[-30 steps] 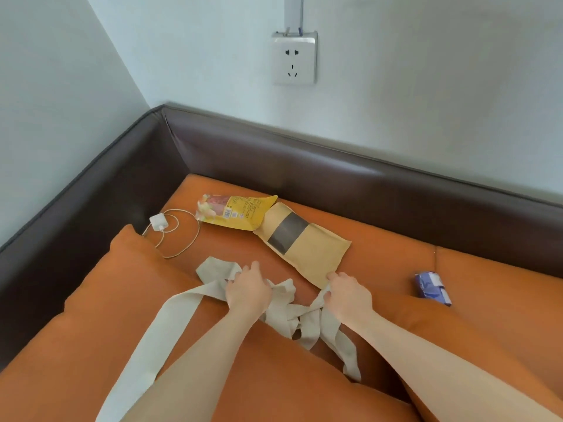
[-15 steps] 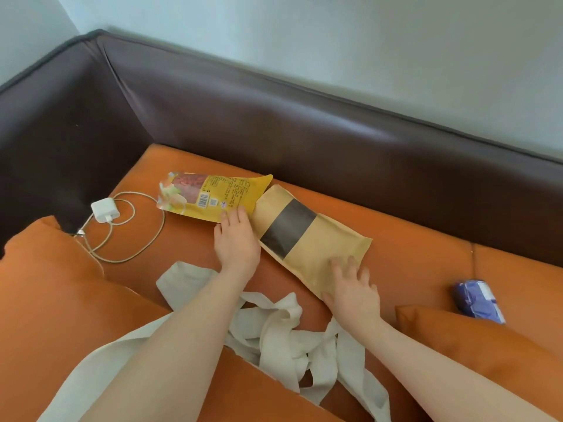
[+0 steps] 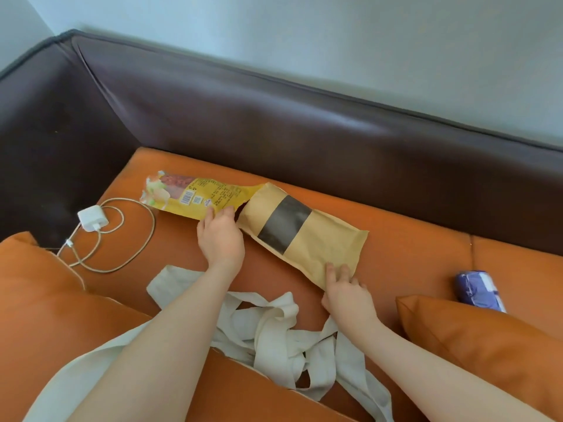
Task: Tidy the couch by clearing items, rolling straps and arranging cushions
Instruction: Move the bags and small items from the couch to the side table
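Scene: person leans over orange couch seat (image 3: pixel 396 257), both arms out toward 2 flat packets lying end to end at frame centre.
Left grip: left hand (image 3: pixel 221 236) w/ fingers reaching onto near edge of yellow snack bag (image 3: pixel 195 196), centre-left; fingertips touching it, no closed hold visible — looks flat, not pinched.
Right grip: right hand (image 3: pixel 347 292) w/ straight fingers pressed on lower-right corner of kraft pouch (image 3: pixel 304 236); nothing gripped.
Task items: pouch overlaps bag's right end; tangled white strap (image 3: pixel 274 327) lies loose at lower centre, between the forearms, partly over lower-left cushion (image 3: pixel 45 315).
Risks: bag tucked under pouch end — lifting one likely drags the other; if bag mouth is open, contents could spill (can't tell from here). Strap loops sit right under the arms, could snag a wrist on pull-back. Charger cable (image 3: pixel 115 239) near bag, may catch.
Count: 2 packets; 1 strap; 2 loose cushions, 2nd at lower right (image 3: pixel 487 345); 1 white charger (image 3: pixel 91 222) w/ 1 cable, left; 1 blue-white pack (image 3: pixel 478 289), right edge.
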